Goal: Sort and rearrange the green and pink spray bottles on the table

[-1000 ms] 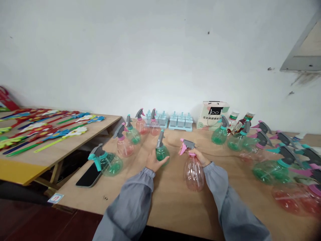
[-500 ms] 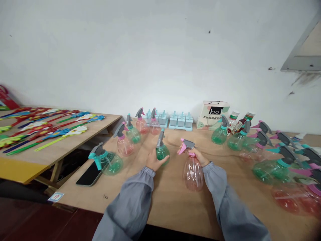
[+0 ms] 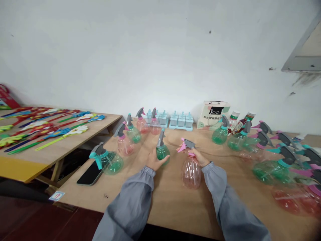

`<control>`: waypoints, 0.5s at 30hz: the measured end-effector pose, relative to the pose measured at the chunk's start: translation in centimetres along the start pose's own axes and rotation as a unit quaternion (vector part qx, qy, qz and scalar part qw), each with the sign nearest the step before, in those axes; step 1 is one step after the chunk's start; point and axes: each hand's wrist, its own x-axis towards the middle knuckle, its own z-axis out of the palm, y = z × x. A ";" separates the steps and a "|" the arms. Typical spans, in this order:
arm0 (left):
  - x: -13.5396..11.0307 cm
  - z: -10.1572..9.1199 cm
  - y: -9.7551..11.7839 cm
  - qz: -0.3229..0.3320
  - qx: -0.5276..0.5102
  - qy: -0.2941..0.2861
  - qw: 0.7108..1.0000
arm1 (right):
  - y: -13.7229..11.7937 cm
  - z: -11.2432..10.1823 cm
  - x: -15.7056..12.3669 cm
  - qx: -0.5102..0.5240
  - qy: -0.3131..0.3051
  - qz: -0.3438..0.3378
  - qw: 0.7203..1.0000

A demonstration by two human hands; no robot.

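My left hand (image 3: 154,161) cups the base of a small green spray bottle (image 3: 162,149) with a grey trigger, standing upright on the wooden table (image 3: 175,204). My right hand (image 3: 200,157) grips the neck of a pink clear spray bottle (image 3: 191,170) with a grey and pink trigger head, held upright just right of the green one. Both arms wear grey sleeves.
Several more green and pink spray bottles stand at the left (image 3: 108,161) and crowd the right side (image 3: 271,167). A black phone (image 3: 87,174) lies near the table's left edge. Blue ice moulds (image 3: 181,122) and a carton (image 3: 213,115) sit by the wall. Coloured hand clappers (image 3: 45,129) cover the left table.
The pink bottle in my right hand has shifted slightly away from me and to the left. My left hand stays on the green bottle.
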 end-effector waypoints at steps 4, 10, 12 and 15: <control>0.1 -0.1 -0.1 0.024 0.003 -0.006 1.000 | 0.0 -0.2 0.2 0.000 0.037 -0.007 0.999; 0.0 0.1 -0.5 0.019 0.011 0.003 1.000 | -0.1 -0.5 0.1 0.003 0.006 0.009 1.000; 0.0 0.2 -0.5 0.019 0.003 0.013 1.000 | 0.1 -0.5 0.1 0.003 -0.010 0.022 1.000; 0.0 0.4 -0.5 0.017 -0.005 0.019 1.000 | 0.5 -0.5 0.3 0.003 0.003 0.016 1.000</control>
